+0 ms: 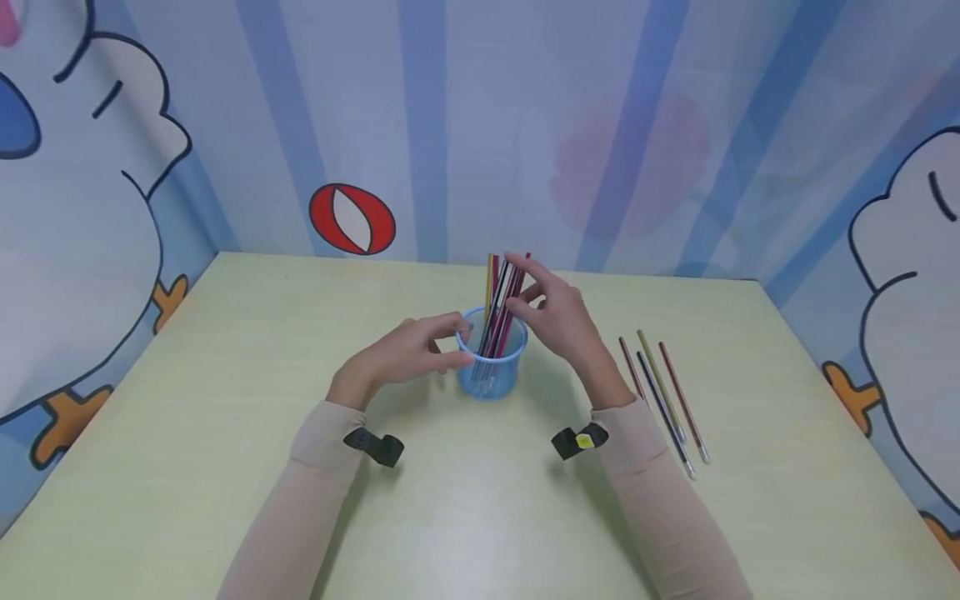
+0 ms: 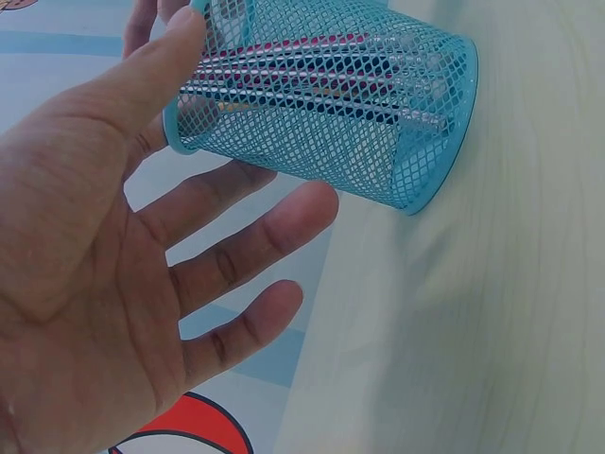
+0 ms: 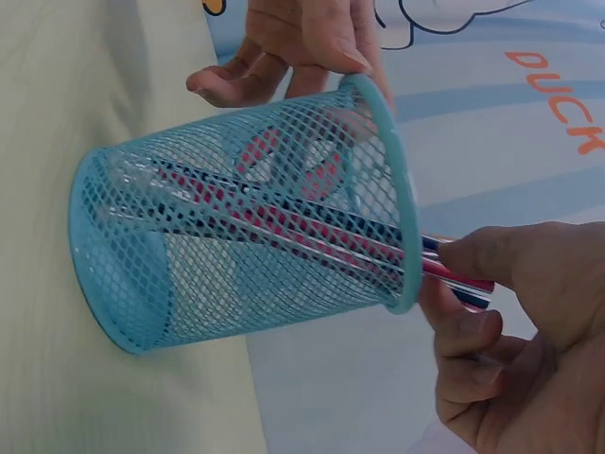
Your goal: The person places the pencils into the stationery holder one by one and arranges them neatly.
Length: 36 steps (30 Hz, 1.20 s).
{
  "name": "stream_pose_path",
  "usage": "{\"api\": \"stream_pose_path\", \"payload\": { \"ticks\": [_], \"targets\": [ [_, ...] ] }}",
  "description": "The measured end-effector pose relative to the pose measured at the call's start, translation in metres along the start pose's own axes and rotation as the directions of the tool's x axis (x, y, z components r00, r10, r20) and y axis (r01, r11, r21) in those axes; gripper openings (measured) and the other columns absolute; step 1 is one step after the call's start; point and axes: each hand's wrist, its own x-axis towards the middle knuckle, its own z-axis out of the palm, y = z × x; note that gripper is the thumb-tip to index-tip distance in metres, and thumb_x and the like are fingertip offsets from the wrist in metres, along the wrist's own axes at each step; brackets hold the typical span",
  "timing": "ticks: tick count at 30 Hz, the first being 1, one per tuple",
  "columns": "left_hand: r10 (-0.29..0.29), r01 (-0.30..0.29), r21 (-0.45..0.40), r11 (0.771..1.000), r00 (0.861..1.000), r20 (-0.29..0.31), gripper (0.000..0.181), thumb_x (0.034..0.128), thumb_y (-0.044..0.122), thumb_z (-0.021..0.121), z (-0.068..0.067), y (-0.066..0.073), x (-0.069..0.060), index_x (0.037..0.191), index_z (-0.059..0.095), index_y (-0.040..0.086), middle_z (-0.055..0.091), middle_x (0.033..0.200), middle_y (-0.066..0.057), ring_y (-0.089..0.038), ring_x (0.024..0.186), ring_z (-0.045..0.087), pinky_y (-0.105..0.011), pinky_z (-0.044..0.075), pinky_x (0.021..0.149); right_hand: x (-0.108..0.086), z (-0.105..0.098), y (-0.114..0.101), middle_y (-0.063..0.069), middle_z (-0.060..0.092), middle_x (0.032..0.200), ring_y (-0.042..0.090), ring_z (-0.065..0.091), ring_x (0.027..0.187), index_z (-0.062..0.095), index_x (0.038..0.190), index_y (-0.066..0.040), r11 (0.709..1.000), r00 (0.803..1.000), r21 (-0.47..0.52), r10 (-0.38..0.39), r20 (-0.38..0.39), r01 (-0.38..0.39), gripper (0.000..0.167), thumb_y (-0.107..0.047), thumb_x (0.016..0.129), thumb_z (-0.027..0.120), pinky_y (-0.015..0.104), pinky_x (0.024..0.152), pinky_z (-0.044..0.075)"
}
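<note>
A blue mesh pen holder [image 1: 487, 385] stands upright on the table, with several pencils [image 1: 504, 310] leaning inside it. My left hand [image 1: 405, 350] pinches the holder's rim from the left between thumb and forefinger; the other fingers spread below the rim in the left wrist view. On the opposite side, my right hand [image 1: 558, 315] holds pencils near their upper ends, thumb and fingers around them above the rim. Through the mesh [image 3: 236, 303] the pencils' lower ends show close to the bottom. Exactly how many the right fingers grip cannot be told.
Several loose pencils [image 1: 677, 400] lie side by side on the table [image 1: 187, 467], right of my right forearm, which partly covers one. A printed curtain [image 1: 510, 125] with cartoon figures closes off the table's back and sides.
</note>
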Motion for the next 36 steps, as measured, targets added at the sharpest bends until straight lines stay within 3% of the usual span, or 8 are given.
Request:
{"api": "stream_pose_path", "payload": {
  "ticks": [4,8,12,21,28,33,36],
  "targets": [
    [0.009,-0.009,0.004,1.0,1.0,-0.001,0.027,0.0945,0.041,0.069,0.0,0.001,0.0,0.109,0.054,0.024,0.059,0.137,-0.01,-0.027,0.085,0.07,-0.045,0.048,0.088,-0.001,-0.01,0.003,0.011,0.07,0.103,0.031,0.065,0.078,0.036,0.154,-0.036,1.0,0.998,-0.007,0.002,0.059,-0.002,0.062,-0.019,0.1,0.06,0.038,0.064,0.047],
    [0.003,-0.003,0.011,1.0,1.0,-0.006,0.027,0.0944,0.042,0.069,0.0,0.002,-0.001,0.109,0.054,0.025,0.06,0.135,-0.008,-0.027,0.085,0.07,-0.044,0.047,0.086,-0.001,-0.025,0.007,0.012,0.068,0.108,0.031,0.066,0.091,0.033,0.155,-0.039,1.0,0.998,0.003,0.003,0.065,-0.003,0.063,-0.018,0.101,0.059,0.042,0.073,0.048],
    [-0.001,0.001,0.018,1.0,1.0,-0.009,0.026,0.0943,0.043,0.069,0.001,0.001,-0.001,0.109,0.054,0.026,0.057,0.139,-0.009,-0.026,0.085,0.07,-0.043,0.047,0.085,-0.003,-0.042,0.013,0.012,0.066,0.113,0.032,0.064,0.102,0.032,0.155,-0.042,0.999,0.997,-0.004,0.052,0.054,-0.052,0.064,-0.02,0.101,0.059,0.046,0.081,0.048],
    [-0.017,0.017,0.022,1.0,1.0,-0.005,0.027,0.0942,0.043,0.069,0.001,0.002,-0.001,0.109,0.054,0.026,0.057,0.14,-0.012,-0.028,0.086,0.07,-0.043,0.044,0.081,-0.012,-0.079,0.03,0.014,0.061,0.116,0.031,0.061,0.097,0.028,0.156,-0.041,0.977,0.975,-0.042,0.21,0.076,-0.207,0.067,-0.02,0.101,0.06,0.046,0.082,0.044],
    [-0.019,0.019,0.013,1.0,1.0,0.0,0.028,0.094,0.043,0.069,0.003,0.004,0.0,0.109,0.054,0.025,0.056,0.141,-0.013,-0.03,0.086,0.07,-0.043,0.043,0.079,-0.021,-0.099,0.045,0.017,0.058,0.124,0.033,0.058,0.1,0.028,0.157,-0.038,0.964,0.957,-0.101,0.259,0.129,-0.247,0.065,-0.023,0.102,0.058,0.045,0.077,0.044],
    [-0.017,0.017,0.025,1.0,1.0,-0.002,0.028,0.0941,0.044,0.068,0.003,0.003,0.0,0.108,0.053,0.026,0.056,0.141,-0.012,-0.027,0.088,0.07,-0.043,0.044,0.083,-0.03,-0.105,0.056,0.018,0.057,0.126,0.034,0.058,0.108,0.029,0.157,-0.033,0.953,0.945,-0.127,0.293,0.148,-0.275,0.063,-0.024,0.102,0.058,0.047,0.083,0.046],
    [-0.02,0.02,0.03,0.999,1.0,-0.003,0.028,0.0939,0.045,0.068,0.002,0.003,-0.002,0.108,0.053,0.027,0.057,0.14,-0.011,-0.027,0.089,0.07,-0.044,0.044,0.084,-0.033,-0.107,0.065,0.018,0.057,0.124,0.036,0.058,0.098,0.031,0.157,-0.029,0.942,0.934,-0.161,0.319,0.161,-0.294,0.061,-0.022,0.102,0.057,0.044,0.075,0.046]
  ]
}}
